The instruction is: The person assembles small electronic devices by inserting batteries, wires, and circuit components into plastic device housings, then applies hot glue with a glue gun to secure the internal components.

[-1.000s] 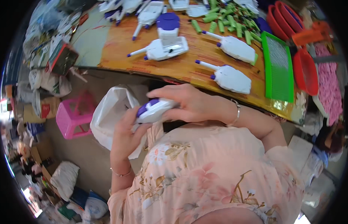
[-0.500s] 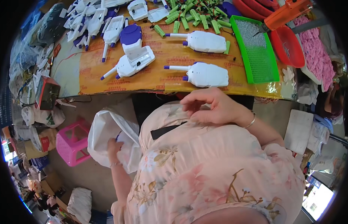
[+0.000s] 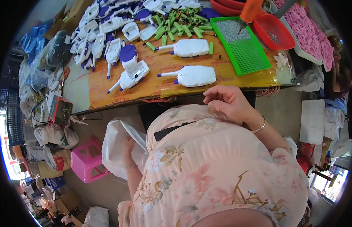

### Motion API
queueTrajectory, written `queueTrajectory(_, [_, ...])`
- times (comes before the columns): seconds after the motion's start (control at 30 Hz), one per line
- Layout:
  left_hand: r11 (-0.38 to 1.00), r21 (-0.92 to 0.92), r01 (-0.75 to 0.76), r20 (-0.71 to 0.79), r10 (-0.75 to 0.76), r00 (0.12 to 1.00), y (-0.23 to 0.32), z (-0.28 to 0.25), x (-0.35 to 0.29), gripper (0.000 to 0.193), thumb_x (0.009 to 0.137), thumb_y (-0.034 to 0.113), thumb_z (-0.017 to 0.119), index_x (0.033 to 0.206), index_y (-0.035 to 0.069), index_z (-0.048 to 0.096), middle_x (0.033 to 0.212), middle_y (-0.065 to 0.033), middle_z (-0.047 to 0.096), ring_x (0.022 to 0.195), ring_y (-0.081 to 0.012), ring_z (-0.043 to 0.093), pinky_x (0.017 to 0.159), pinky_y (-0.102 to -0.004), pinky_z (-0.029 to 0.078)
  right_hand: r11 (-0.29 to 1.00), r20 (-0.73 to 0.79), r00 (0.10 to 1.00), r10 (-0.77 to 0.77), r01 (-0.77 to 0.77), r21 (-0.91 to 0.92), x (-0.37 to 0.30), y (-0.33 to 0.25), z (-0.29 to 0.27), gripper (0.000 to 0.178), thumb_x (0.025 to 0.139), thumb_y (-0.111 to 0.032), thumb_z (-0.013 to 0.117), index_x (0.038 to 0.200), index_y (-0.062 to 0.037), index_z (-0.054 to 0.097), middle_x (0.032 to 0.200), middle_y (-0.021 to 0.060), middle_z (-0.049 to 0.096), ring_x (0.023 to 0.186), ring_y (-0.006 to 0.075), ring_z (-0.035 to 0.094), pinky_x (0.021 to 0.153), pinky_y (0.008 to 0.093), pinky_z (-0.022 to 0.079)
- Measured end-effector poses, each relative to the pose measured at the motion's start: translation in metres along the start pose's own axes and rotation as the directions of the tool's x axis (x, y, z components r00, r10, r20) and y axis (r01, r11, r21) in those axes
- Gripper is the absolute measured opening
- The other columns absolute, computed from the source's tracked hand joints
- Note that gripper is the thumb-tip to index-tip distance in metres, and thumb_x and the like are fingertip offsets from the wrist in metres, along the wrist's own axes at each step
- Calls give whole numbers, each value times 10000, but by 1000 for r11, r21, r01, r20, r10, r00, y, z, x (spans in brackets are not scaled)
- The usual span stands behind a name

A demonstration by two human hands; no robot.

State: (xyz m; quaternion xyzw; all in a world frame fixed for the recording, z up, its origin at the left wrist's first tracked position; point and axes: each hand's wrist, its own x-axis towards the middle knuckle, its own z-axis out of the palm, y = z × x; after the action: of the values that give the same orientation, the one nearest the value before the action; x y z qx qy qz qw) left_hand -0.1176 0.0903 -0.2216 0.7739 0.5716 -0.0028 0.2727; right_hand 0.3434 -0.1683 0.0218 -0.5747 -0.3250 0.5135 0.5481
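My left hand (image 3: 127, 145) reaches down into a white sack (image 3: 111, 149) beside my lap. Its fingers are blurred and partly lost against the sack, so whatever they hold is hidden. My right hand (image 3: 232, 103) hovers just in front of the table edge, fingers loosely bent and apart, with nothing in them. Nearest to it lies a closed white handset-shaped casing (image 3: 196, 76) with a purple-tipped antenna. A second closed casing (image 3: 191, 48) lies behind it. To the left an opened casing (image 3: 134, 75) rests beside a purple-and-white one (image 3: 128, 55).
Green battery packs (image 3: 176, 26) and several more white casings (image 3: 98, 45) are heaped at the back. A green tray (image 3: 246, 56) of small screws, an orange electric screwdriver (image 3: 251, 9), a red bowl (image 3: 272, 32) and pink parts (image 3: 308, 34) stand right. A pink stool (image 3: 87, 160) is left.
My left hand has gone deeper into the sack; the purple-tipped thing at its fingers no longer shows. The view has shifted. My right hand stays near the table edge, still empty.
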Motion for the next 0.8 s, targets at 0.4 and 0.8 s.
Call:
queueTrajectory(0.4, [522, -45, -852, -316, 802, 508, 384, -124, -6, 217, 845, 77, 720, 1029, -11, 645, 1041, -133, 637, 942, -266, 636, 815, -342, 501, 592, -594, 287, -752, 691, -415, 39, -83, -89, 424, 873, -17, 702, 1260, 0, 528, 1245, 84, 577, 1047, 135, 550, 852, 288, 494])
queueTrajectory(0.8, [420, 16, -907, 48, 906, 421, 472, -84, 74, 529, 797, 177, 782, 1300, 134, 626, 1328, -229, 553, 1194, -429, 549, 982, -491, 479, 706, -284, 668, -688, 706, -51, 127, -138, -143, 473, 868, 12, 699, 1316, -13, 552, 1174, 70, 655, 1038, 152, 641, 887, 295, 514])
